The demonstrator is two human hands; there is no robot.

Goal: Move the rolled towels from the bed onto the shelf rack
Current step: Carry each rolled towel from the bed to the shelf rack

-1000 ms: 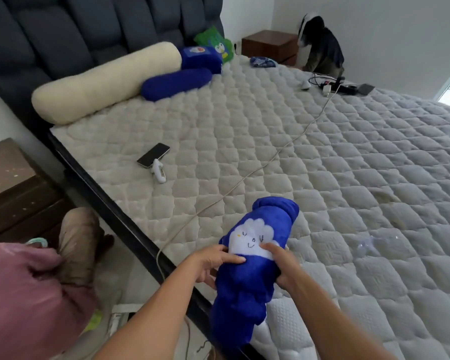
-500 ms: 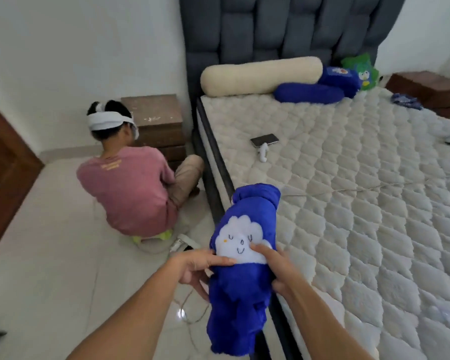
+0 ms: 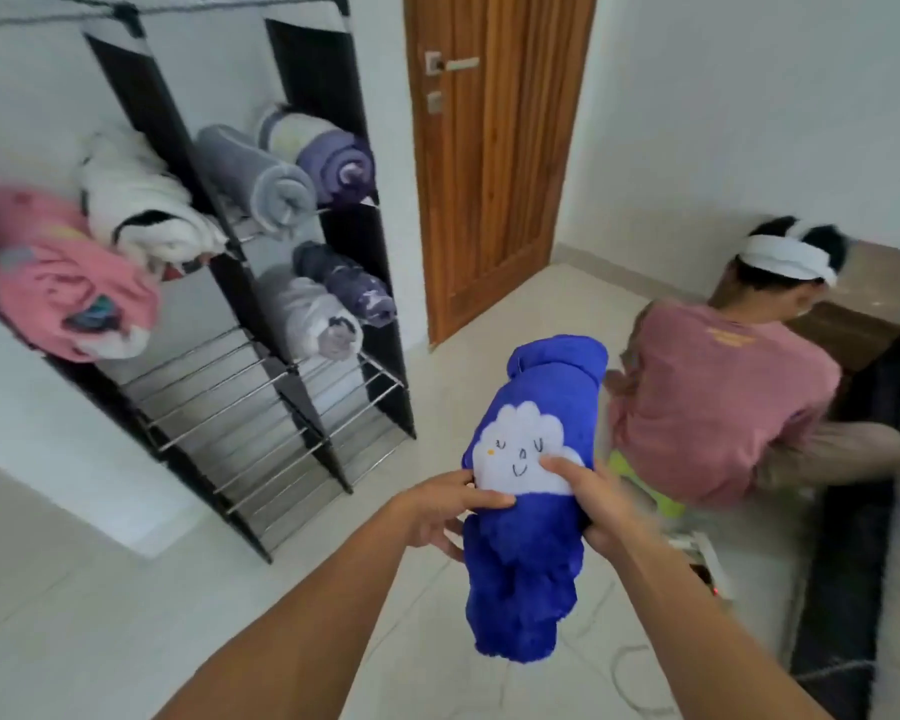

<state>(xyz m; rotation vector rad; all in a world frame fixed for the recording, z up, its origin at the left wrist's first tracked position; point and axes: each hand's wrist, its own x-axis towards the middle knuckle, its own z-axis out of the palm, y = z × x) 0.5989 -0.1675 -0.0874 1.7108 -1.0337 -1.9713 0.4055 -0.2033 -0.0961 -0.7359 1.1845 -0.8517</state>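
Observation:
A rolled blue towel with a white cloud face on it hangs in front of me above the floor. My left hand grips its left side and my right hand grips its right side, both at the cloud patch. The black shelf rack with metal rod shelves stands against the wall at the left, about an arm's length from the towel. On it lie several rolled towels: a pink one, a white one, a grey one, a purple one and two more below.
A person in a pink shirt crouches on the floor at the right, beside a brown nightstand. A wooden door is shut behind the rack. The bed's dark edge runs along the far right. Cables lie on the tiled floor.
My view has swung left from the bed past the crouching person to the shelf rack. Both hands kept hold of the blue towel and carried it away from the mattress.

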